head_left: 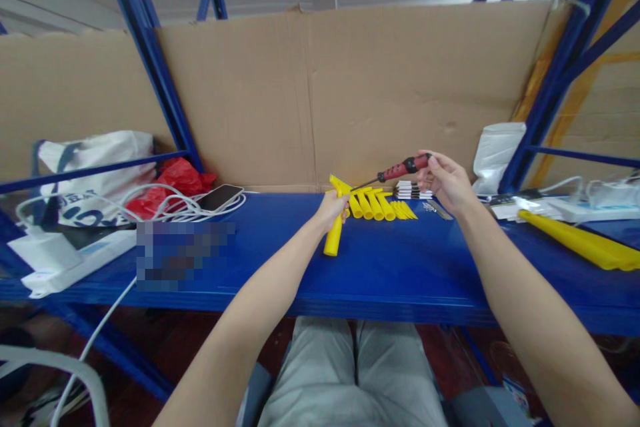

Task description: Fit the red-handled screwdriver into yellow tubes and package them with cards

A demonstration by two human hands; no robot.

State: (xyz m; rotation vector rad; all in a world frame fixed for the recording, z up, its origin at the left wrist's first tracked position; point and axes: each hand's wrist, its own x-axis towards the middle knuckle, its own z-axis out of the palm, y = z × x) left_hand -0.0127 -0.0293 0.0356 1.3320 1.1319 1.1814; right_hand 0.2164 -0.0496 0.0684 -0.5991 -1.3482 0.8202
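My left hand [332,209] is closed around a yellow plastic tool with a tube-like handle [333,239], held above the blue shelf top. In my right hand [446,180] is a screwdriver [399,169] with a red and black handle, gripped by the handle's end. Its thin shaft slants down to the left and its tip meets the yellow tool near my left fingers; the exact contact is hidden. Just behind lie several more yellow tube-handled pieces [375,205] in a row. Beside them are small yellow wedge-shaped pieces [403,211].
Stacked white-and-dark packs [413,189], small metal parts [429,207] and a metal blade-like strip [442,209] lie near my right hand. Long yellow pieces [580,240] rest at right. A phone [221,197], cables, a power strip [83,263] and bags occupy the left. Cardboard [310,93] stands behind.
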